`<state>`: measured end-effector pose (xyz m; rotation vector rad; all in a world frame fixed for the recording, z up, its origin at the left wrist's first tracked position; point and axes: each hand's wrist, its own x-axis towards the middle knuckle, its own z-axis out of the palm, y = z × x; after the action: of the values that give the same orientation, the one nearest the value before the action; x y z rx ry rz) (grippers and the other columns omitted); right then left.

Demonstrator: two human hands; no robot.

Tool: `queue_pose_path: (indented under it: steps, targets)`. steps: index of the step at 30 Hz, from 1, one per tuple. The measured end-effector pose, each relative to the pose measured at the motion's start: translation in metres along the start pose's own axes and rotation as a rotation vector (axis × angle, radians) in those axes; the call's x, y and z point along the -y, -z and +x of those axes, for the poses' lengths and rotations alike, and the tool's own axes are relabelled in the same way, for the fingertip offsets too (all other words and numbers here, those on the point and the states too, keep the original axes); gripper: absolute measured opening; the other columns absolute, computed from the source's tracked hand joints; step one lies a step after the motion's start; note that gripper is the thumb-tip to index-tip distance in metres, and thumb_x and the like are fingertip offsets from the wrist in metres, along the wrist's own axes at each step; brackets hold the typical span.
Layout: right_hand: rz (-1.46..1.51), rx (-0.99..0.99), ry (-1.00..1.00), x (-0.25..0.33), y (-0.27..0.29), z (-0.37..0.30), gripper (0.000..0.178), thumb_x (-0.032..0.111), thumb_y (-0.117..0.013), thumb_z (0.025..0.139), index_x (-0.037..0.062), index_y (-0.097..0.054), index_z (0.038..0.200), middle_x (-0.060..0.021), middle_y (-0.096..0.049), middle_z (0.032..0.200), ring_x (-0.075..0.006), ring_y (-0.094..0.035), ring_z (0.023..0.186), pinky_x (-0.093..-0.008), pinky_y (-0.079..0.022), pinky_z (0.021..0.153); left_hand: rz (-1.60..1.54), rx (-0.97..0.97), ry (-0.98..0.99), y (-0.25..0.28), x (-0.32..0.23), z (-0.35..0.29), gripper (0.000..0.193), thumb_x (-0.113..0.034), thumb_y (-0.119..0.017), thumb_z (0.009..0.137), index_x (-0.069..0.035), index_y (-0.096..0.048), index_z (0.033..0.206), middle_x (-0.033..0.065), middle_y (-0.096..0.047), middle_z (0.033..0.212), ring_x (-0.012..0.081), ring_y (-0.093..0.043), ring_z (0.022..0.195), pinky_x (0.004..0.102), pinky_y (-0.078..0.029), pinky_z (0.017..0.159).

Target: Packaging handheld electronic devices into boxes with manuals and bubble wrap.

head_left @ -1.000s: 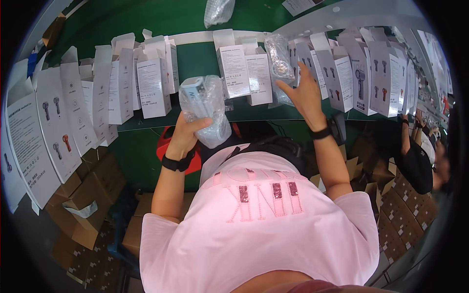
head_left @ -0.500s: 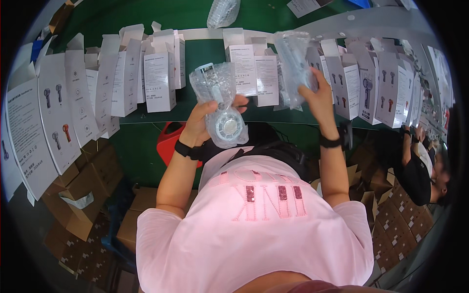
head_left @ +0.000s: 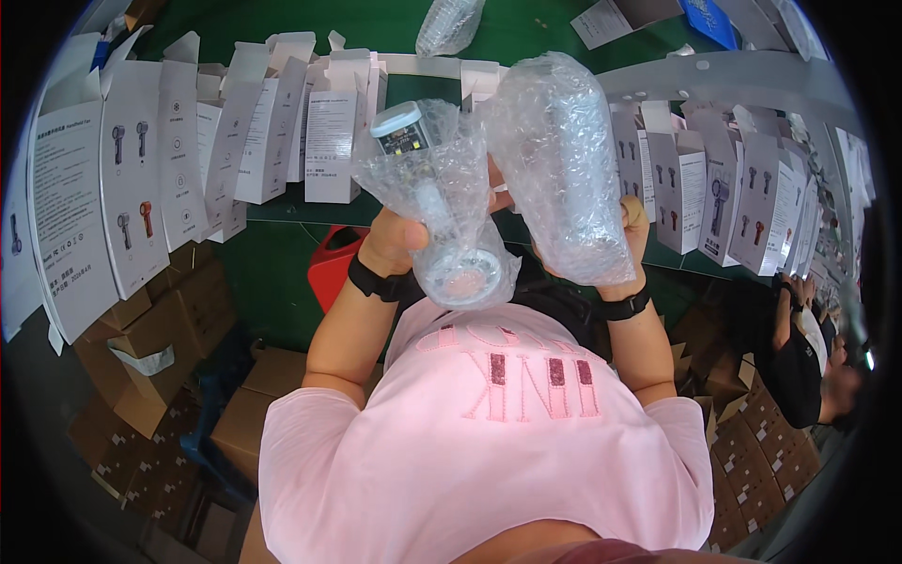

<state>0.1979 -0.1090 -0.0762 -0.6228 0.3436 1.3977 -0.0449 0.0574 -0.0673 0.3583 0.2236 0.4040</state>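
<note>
My left hand (head_left: 390,242) is closed on a white handheld fan (head_left: 434,202) in a clear bubble-wrap bag. The fan's round head points down toward me, and the handle end with a dark display panel points up. In my right hand (head_left: 636,226) is a second bubble-wrapped bundle (head_left: 564,169), pale and long, held upright; the wrap blurs its contents, so its kind cannot be told. The two bundles are side by side in front of my chest, and the right one covers part of the boxes behind. Some fingers of both hands are hidden behind the wrap.
Open white printed fan boxes (head_left: 334,141) stand in rows along the green table (head_left: 310,211), left and right. Another bubble-wrapped bundle (head_left: 449,26) lies at the back. Below are a red plastic container (head_left: 334,268) and brown cartons (head_left: 188,310). A co-worker (head_left: 799,357) is at far right.
My right hand has brought its wrapped bundle nearer to me, beside the fan. My left hand has shifted slightly right and nearer with the fan. Both stay held.
</note>
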Motion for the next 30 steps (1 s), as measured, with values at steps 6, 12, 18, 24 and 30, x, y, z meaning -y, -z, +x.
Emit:
queue_pose_path:
  steps: [6,12,18,24,30]
  targets:
    - [-0.011,0.091,-0.023,-0.002,-0.02,0.002,0.019,0.008,-0.046,0.075,-0.0013,-0.063,0.073,-0.0178,-0.07,0.091,-0.0301,-0.068,0.081,-0.0395,-0.056,0.078,0.053,0.03,-0.039,-0.012,-0.008,-0.003,0.101,-0.04,-0.086,0.058,0.002,-0.041,0.137,0.0211,-0.041,0.143,0.0351,-0.038,0.135,0.0543,-0.023,0.114]
    - [-0.259,-0.011,0.119,-0.007,-0.035,0.0,0.021,0.006,-0.048,0.081,0.0052,-0.054,0.061,-0.0089,-0.063,0.07,-0.0206,-0.061,0.066,-0.0322,-0.053,0.069,-0.106,-0.025,-0.313,-0.012,0.002,-0.006,0.106,-0.039,-0.082,0.064,-0.002,-0.027,0.147,0.0273,-0.034,0.146,0.0374,-0.04,0.133,0.0434,-0.038,0.108]
    - [0.089,0.33,-0.058,-0.011,-0.02,0.006,0.021,0.013,-0.049,0.079,-0.0012,-0.064,0.078,-0.0184,-0.069,0.093,-0.031,-0.066,0.085,-0.0411,-0.054,0.083,0.554,-0.249,-0.37,-0.019,-0.013,-0.008,0.098,-0.026,-0.091,0.058,-0.001,-0.038,0.137,0.0066,-0.052,0.124,0.019,-0.051,0.114,0.035,-0.044,0.097]
    - [-0.076,0.105,0.002,-0.013,0.009,0.006,0.052,0.022,-0.051,0.078,-0.0058,-0.055,0.122,-0.0219,-0.064,0.117,-0.0376,-0.064,0.098,-0.0469,-0.048,0.092,0.483,-0.313,-0.312,-0.04,-0.014,-0.003,0.08,-0.024,-0.088,0.063,0.0,-0.048,0.129,0.0091,-0.056,0.121,0.0196,-0.056,0.109,0.0354,-0.047,0.093]
    - [-0.152,0.09,0.03,-0.017,0.015,0.007,0.049,0.022,-0.049,0.078,-0.0072,-0.059,0.116,-0.0218,-0.066,0.11,-0.0373,-0.064,0.098,-0.0452,-0.048,0.094,0.226,-0.25,-0.274,-0.037,-0.015,-0.002,0.085,-0.022,-0.086,0.065,0.0,-0.044,0.135,0.0106,-0.056,0.123,0.0223,-0.056,0.111,0.036,-0.047,0.095]
